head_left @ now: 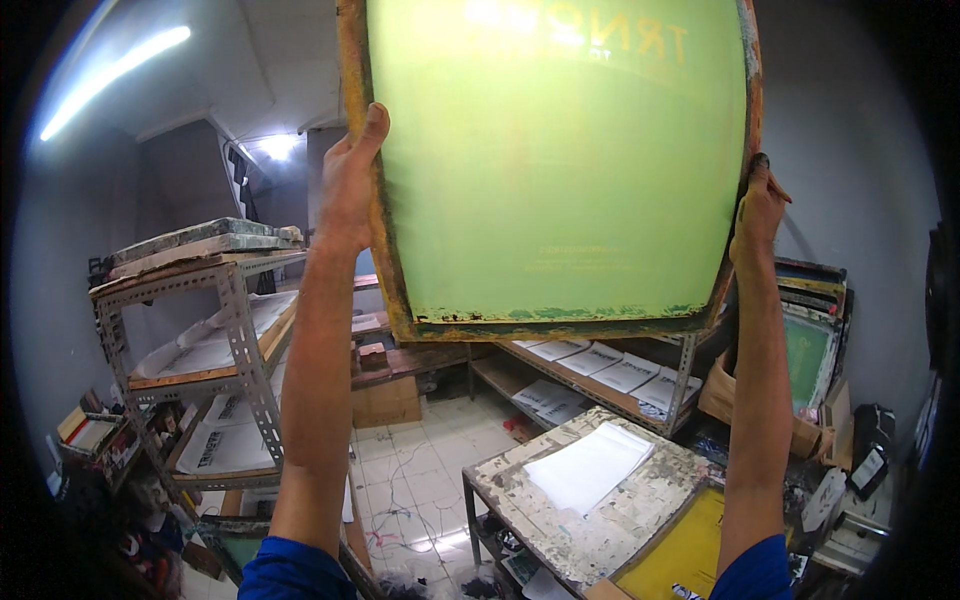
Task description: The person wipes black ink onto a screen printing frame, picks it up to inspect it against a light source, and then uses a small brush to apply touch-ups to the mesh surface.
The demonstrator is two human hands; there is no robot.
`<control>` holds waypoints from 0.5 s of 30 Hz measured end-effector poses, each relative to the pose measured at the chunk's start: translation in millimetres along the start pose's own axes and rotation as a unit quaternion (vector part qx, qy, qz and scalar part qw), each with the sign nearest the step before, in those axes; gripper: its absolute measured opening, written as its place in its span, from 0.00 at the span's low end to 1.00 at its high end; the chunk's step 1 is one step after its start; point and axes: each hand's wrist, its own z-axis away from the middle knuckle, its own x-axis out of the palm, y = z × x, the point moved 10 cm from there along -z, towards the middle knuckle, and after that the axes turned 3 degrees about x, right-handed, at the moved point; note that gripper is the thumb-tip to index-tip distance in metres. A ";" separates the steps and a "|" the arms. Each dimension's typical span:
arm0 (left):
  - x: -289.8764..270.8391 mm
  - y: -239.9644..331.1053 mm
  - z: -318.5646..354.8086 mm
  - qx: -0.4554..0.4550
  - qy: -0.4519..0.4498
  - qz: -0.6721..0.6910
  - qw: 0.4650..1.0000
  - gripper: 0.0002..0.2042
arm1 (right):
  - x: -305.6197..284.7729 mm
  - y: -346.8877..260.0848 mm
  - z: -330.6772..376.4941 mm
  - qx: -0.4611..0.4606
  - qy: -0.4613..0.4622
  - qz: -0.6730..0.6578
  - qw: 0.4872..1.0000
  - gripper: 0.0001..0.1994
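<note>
Raised high in front of me is a screen printing frame (560,180) with pale green mesh and a worn, ink-stained border. Faint mirrored lettering shows near its top and small faint lines lower down. Dark green ink residue runs along its bottom edge, and its top passes out of view. My left hand (350,185) grips the left side, thumb laid over the border. My right hand (758,215) is closed on the right side, its thumb tip dark with stain; most of its fingers are hidden behind the frame.
A paint-spattered table (500,480) below carries white sheets (590,465) and a yellow screen (680,550). Metal shelves (235,330) with printed sheets stand at left. Another rack (690,375) is behind the table. A green screen (805,350) leans at right. Wires (410,500) trail over the tiled floor.
</note>
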 end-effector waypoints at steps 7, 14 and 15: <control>5.6 -1.1 -0.2 -0.007 -0.015 0.026 1.000 0.31 | -1.3 2.4 -3.0 0.013 0.011 0.024 1.000 0.16; 10.8 5.4 8.0 0.002 -0.010 0.032 0.999 0.28 | -3.1 -6.6 -0.8 -0.005 0.004 0.025 1.000 0.16; 12.7 5.2 9.8 -0.001 -0.007 0.033 0.999 0.27 | -5.2 -10.3 -0.2 -0.012 0.001 0.030 0.999 0.17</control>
